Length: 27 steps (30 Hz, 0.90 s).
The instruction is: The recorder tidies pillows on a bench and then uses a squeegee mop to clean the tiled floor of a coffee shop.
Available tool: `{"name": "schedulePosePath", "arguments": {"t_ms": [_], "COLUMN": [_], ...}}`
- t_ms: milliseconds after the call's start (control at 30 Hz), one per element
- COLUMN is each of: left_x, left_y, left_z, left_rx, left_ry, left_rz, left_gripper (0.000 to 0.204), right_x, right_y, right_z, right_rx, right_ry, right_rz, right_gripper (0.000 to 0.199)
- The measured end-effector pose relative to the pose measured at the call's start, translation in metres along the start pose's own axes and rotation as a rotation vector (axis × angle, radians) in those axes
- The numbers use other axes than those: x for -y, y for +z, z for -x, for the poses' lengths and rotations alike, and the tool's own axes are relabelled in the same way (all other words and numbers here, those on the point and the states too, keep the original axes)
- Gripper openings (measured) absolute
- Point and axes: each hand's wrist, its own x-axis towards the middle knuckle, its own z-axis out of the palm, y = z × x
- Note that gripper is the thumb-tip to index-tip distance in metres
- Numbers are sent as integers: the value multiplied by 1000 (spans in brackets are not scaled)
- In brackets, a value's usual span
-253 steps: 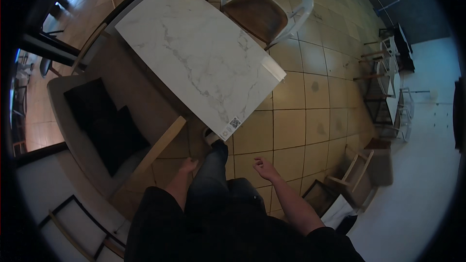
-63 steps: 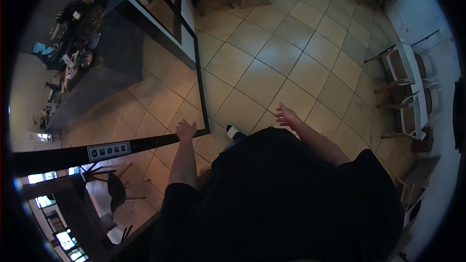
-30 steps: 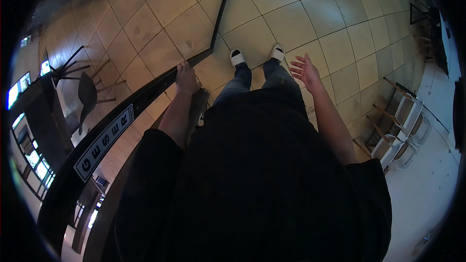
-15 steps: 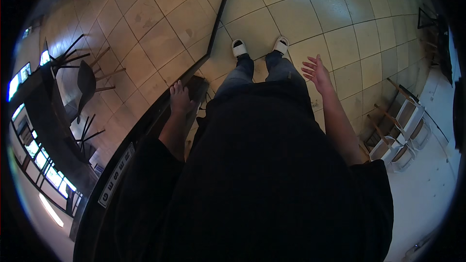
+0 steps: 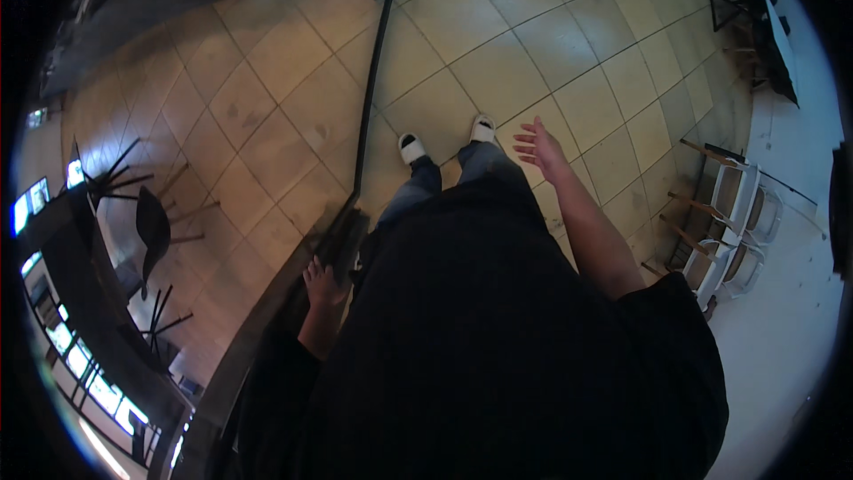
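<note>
Nearest, at the left side of the body, is a dark ledge point(image 5: 267, 329), long and narrow, and the left hand point(image 5: 325, 285) is at it, not far from its forward end. Just ahead of the body, two white slippers point(image 5: 410, 151) stand on a floor point(image 5: 475, 27) of pale brown tiles. A thin black frame point(image 5: 366, 116) runs forward from the ledge and divides this floor. Farther to the left there is a dark chair point(image 5: 153, 229); toward the right edge of the floor, white chairs point(image 5: 729, 191) stand near a white wall point(image 5: 773, 373). Beyond the frame, at the far left corner of the floor, is a dark grey worktop point(image 5: 178, 4), cut off by the dark rim of the view.

The black shirt point(image 5: 498, 338) covers much of the near floor, and the small things behind the worktop are hard to make out.

The left grip is spread, with the fingers pointing forward; I cannot tell how firmly it touches the ledge. The right hand point(image 5: 544, 151) is raised over the floor, its grip spread loosely, fingers toward the left, holding nothing
</note>
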Motion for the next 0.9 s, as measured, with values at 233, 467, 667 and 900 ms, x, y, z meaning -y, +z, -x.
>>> {"name": "schedulePosePath", "arguments": {"t_ms": [233, 467, 667, 900], "left_x": [16, 29, 16, -93], "left_y": [37, 67, -37, -121], "left_z": [-12, -3, -17, -112], "left_rx": [-216, -51, -109, -5], "left_ry": [34, 138, 58, 275], "left_rz": [255, -151, 40, 246], "left_gripper": [42, 34, 36, 38], "right_x": [55, 47, 65, 71], "right_y": [-8, -23, -60, -124], "right_z": [-15, -23, -18, -11], "right_rx": [2, 2, -88, -210], "right_ry": [-48, -1, -16, -36], "right_rz": [-2, 52, 176, 212], "right_gripper": [72, 74, 79, 82]}}
